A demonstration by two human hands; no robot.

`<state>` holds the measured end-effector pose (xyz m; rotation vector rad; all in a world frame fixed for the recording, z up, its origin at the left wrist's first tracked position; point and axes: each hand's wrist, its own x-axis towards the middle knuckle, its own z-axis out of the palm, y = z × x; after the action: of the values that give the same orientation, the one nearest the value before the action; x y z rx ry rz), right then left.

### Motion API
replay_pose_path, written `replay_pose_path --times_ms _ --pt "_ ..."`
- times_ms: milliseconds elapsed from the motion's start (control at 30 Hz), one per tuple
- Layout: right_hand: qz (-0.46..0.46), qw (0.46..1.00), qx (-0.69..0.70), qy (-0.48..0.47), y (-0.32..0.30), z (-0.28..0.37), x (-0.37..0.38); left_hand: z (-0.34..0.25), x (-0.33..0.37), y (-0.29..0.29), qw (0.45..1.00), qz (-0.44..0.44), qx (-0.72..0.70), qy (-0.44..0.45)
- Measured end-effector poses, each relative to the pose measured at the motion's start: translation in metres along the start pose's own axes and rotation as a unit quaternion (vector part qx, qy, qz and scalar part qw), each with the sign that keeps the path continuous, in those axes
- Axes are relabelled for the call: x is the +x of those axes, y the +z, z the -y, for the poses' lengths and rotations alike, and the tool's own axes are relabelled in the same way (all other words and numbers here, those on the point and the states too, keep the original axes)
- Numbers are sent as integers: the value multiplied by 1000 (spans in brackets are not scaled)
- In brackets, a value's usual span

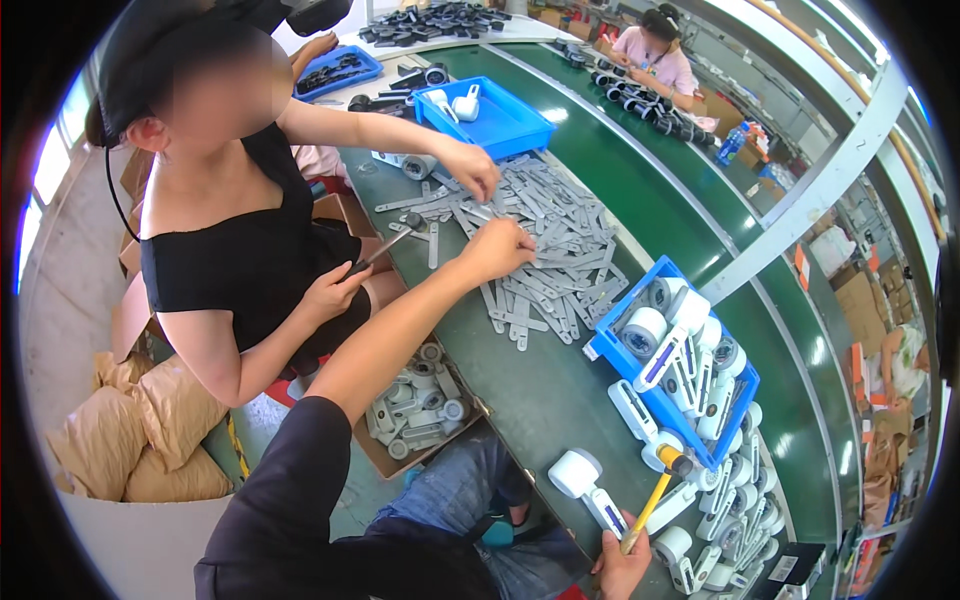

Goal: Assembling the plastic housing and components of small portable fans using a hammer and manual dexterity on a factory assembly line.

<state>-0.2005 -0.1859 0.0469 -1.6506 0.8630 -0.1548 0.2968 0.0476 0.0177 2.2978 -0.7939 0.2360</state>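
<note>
My left hand point(497, 250) reaches to the pile of flat grey plastic strips point(560, 240), thumb and fingers pinched together over it; whatever they grip is hidden. At the table's near edge my right hand point(622, 568) is closed round the yellow handle of a small hammer point(650, 505), its yellow-and-black head pointing up and away. Beside that hand lies a white handheld device point(577, 473) with a round head and a long handle, whose end reaches my fingers. Whether they touch it I cannot tell.
A blue tray point(660, 402) of similar white devices stands at right, with more heaped beside it. At left a co-worker holds a hammer point(385, 245) and reaches over the strips. Another blue tray point(525, 130) stands farther back. A cardboard box point(395, 465) of devices sits below the table edge.
</note>
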Motion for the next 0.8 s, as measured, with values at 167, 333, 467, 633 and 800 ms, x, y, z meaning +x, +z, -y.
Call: replay_pose_path --times_ms 167,333,467,633,800 --pt "-2 997 66 -30 -5 -31 6 -19 -12 -9 936 26 -291 -195" --pt "-25 999 18 -30 -3 -21 2 -82 -37 -41 811 171 -502 -248" --pt "-16 986 -93 -141 16 -14 16 -190 -105 -61 881 235 -385 -140" --pt "-72 973 199 -97 16 14 -34 -258 -183 -21 867 342 -355 -70" --pt "-55 985 156 -42 19 9 -51 -273 -203 6 824 375 -412 -105"
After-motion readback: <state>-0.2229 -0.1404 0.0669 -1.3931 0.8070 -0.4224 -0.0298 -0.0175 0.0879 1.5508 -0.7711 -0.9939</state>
